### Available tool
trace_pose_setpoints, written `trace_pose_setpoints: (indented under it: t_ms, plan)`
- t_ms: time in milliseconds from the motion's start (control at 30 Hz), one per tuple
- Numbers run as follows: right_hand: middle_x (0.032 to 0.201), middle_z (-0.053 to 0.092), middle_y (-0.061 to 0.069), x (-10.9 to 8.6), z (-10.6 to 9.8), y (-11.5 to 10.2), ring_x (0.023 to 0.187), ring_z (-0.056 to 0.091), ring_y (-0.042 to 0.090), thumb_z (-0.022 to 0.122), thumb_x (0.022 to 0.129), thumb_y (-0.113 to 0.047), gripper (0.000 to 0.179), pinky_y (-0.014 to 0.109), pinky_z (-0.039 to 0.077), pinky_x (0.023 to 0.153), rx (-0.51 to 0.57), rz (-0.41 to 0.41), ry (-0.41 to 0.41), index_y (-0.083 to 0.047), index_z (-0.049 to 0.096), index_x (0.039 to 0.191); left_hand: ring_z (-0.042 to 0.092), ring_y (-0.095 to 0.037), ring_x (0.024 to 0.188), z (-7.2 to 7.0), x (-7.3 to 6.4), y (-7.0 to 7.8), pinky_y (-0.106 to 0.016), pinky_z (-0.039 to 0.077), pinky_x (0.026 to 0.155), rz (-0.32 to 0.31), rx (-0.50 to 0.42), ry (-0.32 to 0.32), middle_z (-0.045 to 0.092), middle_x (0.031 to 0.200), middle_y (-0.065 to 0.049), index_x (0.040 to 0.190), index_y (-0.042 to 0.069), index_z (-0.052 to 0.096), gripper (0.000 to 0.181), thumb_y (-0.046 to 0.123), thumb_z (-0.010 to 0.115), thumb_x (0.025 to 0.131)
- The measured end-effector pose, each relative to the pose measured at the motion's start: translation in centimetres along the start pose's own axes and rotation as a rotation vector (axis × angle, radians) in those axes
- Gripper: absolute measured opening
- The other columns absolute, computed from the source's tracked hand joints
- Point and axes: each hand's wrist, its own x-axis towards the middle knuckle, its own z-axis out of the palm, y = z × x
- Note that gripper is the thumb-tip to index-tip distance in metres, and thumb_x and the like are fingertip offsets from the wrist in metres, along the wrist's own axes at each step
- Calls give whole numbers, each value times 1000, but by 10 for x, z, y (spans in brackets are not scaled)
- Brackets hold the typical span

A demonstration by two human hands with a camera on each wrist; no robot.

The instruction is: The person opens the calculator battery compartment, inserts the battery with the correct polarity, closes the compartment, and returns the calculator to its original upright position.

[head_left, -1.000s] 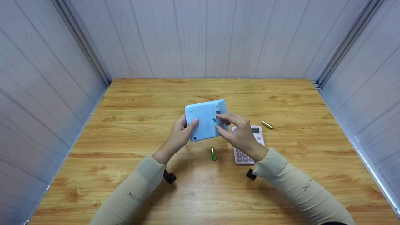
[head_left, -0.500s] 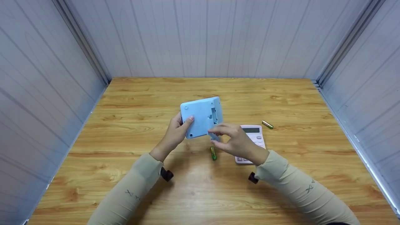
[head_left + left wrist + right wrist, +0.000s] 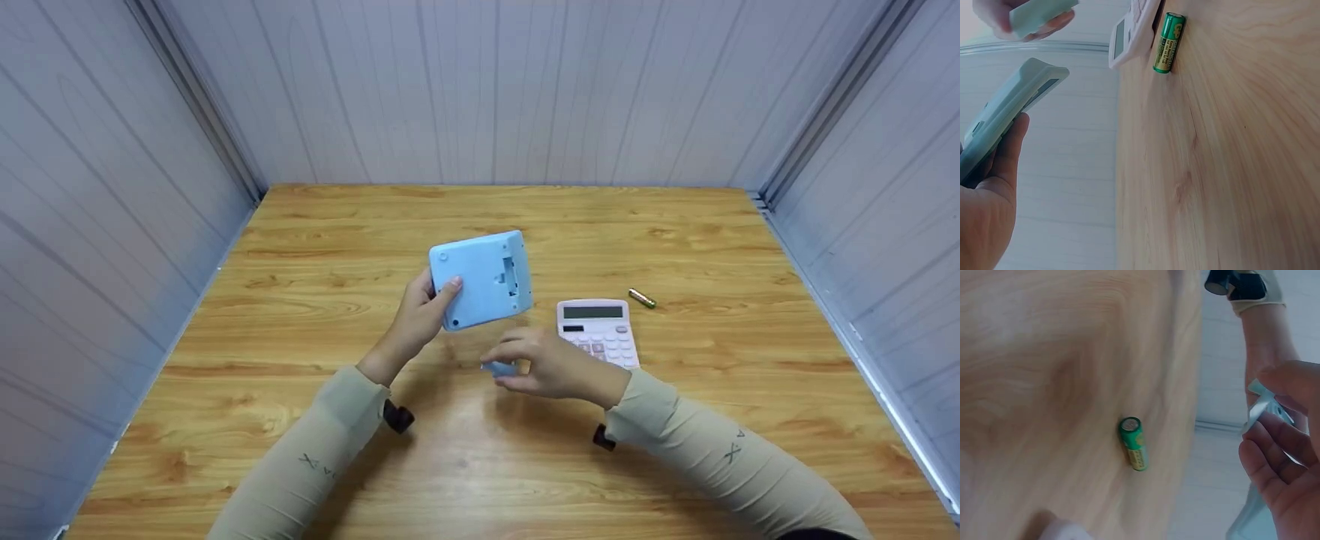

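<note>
My left hand (image 3: pixel 418 319) holds a light blue calculator (image 3: pixel 472 289) up off the table, thumb on its back, which faces the head camera. An open battery compartment (image 3: pixel 510 276) shows in that back near its right edge. Lower and to the right, my right hand (image 3: pixel 555 364) pinches a small blue battery cover (image 3: pixel 499 369) between thumb and fingers, apart from the calculator. The same cover (image 3: pixel 1262 409) appears between the fingertips in the right wrist view. A green and gold battery (image 3: pixel 1169 43) lies on the table below; the right hand hides it in the head view.
A pink calculator (image 3: pixel 596 319) lies face up on the wooden table (image 3: pixel 337 247), partly behind the right hand. Another battery (image 3: pixel 642 298) rests to its upper right. Pale panel walls (image 3: pixel 480 90) stand at the back and both sides.
My right hand has pulled the battery cover off the blue calculator and moved it down toward the table, uncovering the compartment. The left hand has shifted slightly left with the calculator.
</note>
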Motion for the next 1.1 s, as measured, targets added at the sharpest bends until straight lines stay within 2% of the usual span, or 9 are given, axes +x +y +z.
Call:
trace_pose_setpoints:
  t_ms: [267, 567, 800, 1100]
  plan:
    - [117, 78, 6, -1, 15, -3, 102, 74, 19, 81, 98, -13, 27, 30, 64, 92, -23, 91, -198, -9, 80, 125, 71, -40, 129, 0, 1, -1, -54, 63, 102, 8, 3, 8, 68, 143, -25, 154, -2, 50, 42, 15, 51, 116]
    - [127, 76, 4, 1, 31, -5, 116, 71, 20, 78, 102, -21, 31, 35, 61, 102, -73, 176, -353, -15, 78, 132, 70, -39, 130, 2, 0, -1, -55, 62, 103, 6, 1, 12, 67, 145, -24, 156, -1, 49, 44, 15, 51, 116]
    - [121, 77, 6, 7, 39, -5, 112, 72, 21, 74, 105, -21, 28, 36, 61, 100, -114, 161, -378, -12, 78, 131, 71, -38, 128, 1, -1, -1, -53, 63, 102, 14, -7, 9, 68, 143, -24, 156, -1, 50, 43, 14, 52, 115]
    - [117, 77, 6, 12, 45, -2, 110, 73, 22, 75, 104, -21, 25, 37, 60, 99, -162, 132, -363, -12, 80, 127, 72, -36, 126, 2, -1, -1, -51, 64, 101, -2, -9, 14, 69, 142, -24, 154, -2, 51, 42, 13, 52, 115]
